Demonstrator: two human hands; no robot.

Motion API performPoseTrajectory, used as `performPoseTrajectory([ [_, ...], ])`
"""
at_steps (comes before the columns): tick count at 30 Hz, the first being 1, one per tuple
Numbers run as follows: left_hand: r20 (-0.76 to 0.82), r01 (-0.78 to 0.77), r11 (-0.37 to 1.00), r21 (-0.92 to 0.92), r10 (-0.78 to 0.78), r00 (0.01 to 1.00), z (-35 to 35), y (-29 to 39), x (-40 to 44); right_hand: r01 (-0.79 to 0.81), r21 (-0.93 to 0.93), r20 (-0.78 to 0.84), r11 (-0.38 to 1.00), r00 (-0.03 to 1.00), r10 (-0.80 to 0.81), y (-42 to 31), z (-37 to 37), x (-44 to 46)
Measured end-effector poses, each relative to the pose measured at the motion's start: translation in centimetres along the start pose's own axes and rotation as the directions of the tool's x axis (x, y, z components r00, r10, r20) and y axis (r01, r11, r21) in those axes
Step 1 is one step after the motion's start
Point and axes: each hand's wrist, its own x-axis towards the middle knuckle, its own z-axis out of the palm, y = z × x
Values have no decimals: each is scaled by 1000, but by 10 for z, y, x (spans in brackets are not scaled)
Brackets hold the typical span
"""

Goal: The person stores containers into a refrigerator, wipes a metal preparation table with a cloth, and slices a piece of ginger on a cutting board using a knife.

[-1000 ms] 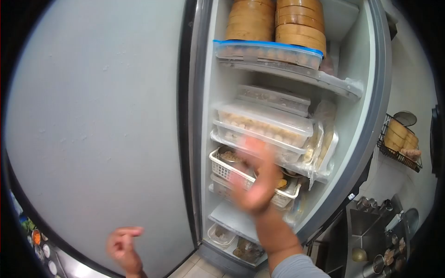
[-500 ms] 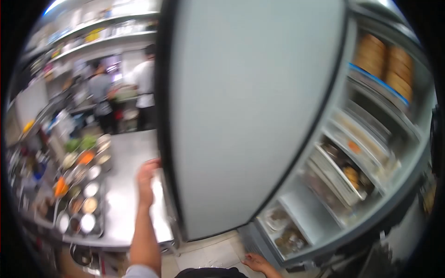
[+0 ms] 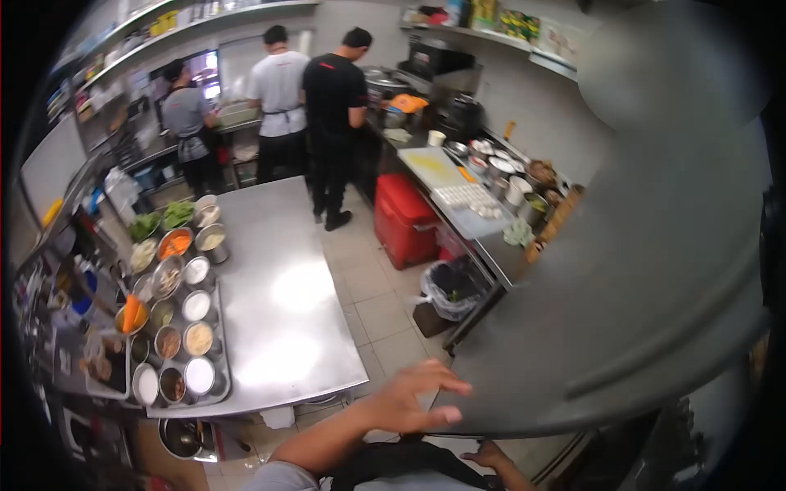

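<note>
The grey refrigerator door (image 3: 622,327) fills the right side, swung across the compartments, which are now hidden. My left hand (image 3: 417,398) is at the door's near left edge, with thumb and fingers apart and nothing held. Whether its fingertips touch the door, I cannot tell. Lower down, beside my dark-clothed waist, my right hand (image 3: 493,457) hangs with its fingers partly extended and nothing visible in it.
Left is a steel table (image 3: 286,303) with a tray (image 3: 224,360) of several ingredient bowls. Three people stand at the back counters. On the right counter lies a board (image 3: 485,219) with rows of small white pieces. Below are a red bin (image 3: 401,221) and a lined trash bin (image 3: 449,299).
The refrigerator door has swung from open to across the shelves, covering them. My left hand has moved right and down with it. The back of the kitchen is now visible.
</note>
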Motion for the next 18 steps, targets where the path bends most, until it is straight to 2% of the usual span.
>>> performPoseTrajectory([
  [1, -74, 90, 994, 61, -85, 994, -7, -9, -1, -70, -14, 17, 997, 997, 71, 11, -8, -7],
  [2, -52, 96, 994, 47, -93, 994, -12, -21, -2, -194, -21, 126, 981, 973, 195, 29, -12, -4],
  [3, -149, 262, 964, -40, -265, 953, -15, -34, -1, -215, 109, -41, 971, 975, 220, 46, -14, -10],
  [4, -228, 415, 900, -134, -435, 871, -18, -48, 3, -69, 313, -208, 947, 968, 140, 60, -21, -23],
  [5, -203, 429, 893, -135, -449, 870, -19, -62, 9, -78, 475, -247, 876, 944, 218, 115, -5, -1],
  [6, -222, 451, 881, -145, -473, 852, -21, -76, 17, 23, 554, -346, 832, 915, 205, 150, 1, 9],
  [8, -234, 509, 838, -199, -545, 805, -22, -106, 37, -71, 610, -358, 789, 864, 355, 147, -37, -7],
  [9, -224, 520, 831, -198, -554, 802, -22, -125, 48, -80, 619, -348, 781, 864, 364, 158, -42, -1],
  [11, -183, 629, 750, -207, -661, 728, -23, -168, 69, 26, 531, -484, 847, 830, 278, 186, -66, 10],
  [12, -181, 634, 746, -204, -665, 725, -24, -190, 79, 24, 535, -479, 844, 832, 281, 197, -76, 18],
  [14, -165, 757, 626, -187, -780, 604, -26, -234, 91, -87, 504, -492, 859, 789, 369, 224, -86, 32],
  [15, -167, 763, 618, -190, -786, 595, -28, -256, 95, -93, 504, -483, 859, 794, 370, 231, -90, 33],
  [17, -223, 833, 524, -181, -846, 484, -31, -302, 105, -276, 614, -459, 739, 638, 619, 241, -103, 41],
  [18, -241, 829, 526, -189, -844, 480, -29, -323, 114, -334, 650, -418, 683, 593, 688, 251, -104, 46],
])
